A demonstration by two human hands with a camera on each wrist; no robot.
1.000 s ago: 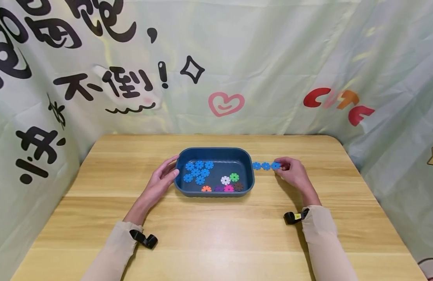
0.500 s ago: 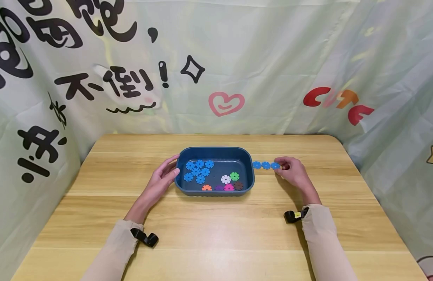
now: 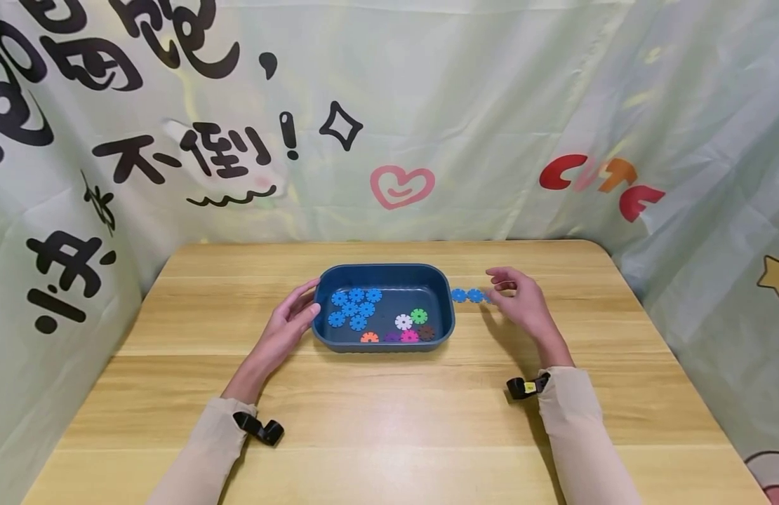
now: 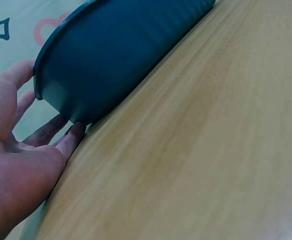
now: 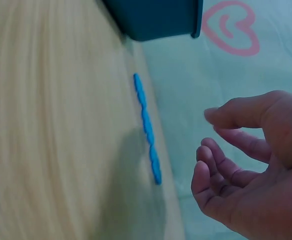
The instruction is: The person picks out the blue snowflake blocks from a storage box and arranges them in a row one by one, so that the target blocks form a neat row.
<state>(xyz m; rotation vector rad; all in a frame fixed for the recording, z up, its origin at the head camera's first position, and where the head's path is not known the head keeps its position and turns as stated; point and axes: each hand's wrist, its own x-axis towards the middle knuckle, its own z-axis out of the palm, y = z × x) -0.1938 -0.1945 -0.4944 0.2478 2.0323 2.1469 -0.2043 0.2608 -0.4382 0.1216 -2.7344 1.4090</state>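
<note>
My left hand (image 3: 286, 325) holds the left end of a dark blue tray (image 3: 396, 348). Its thumb lies at the rim, and in the left wrist view other fingers touch the outer wall low down. To the right of the tray, three blue snowflake discs (image 3: 475, 295) lie in a row on the table; in the right wrist view they look end to end. Above the row's right end hovers my right hand (image 5: 246, 165), apart from the discs, with loosely bent fingers and nothing between them. In the head view it partly hides the rightmost disc.
Inside the tray lie several blue discs (image 3: 349, 308) on the left. White (image 3: 403, 322), green (image 3: 419, 316), orange, purple, pink and brown discs lie toward its front and right. A wooden table (image 3: 389, 421) bears everything, with a printed curtain (image 3: 478, 105) behind it.
My right hand has let go of the rightmost blue disc and lifted off it, its fingers spreading apart. The left hand stays at the tray, and the discs lie as before.
</note>
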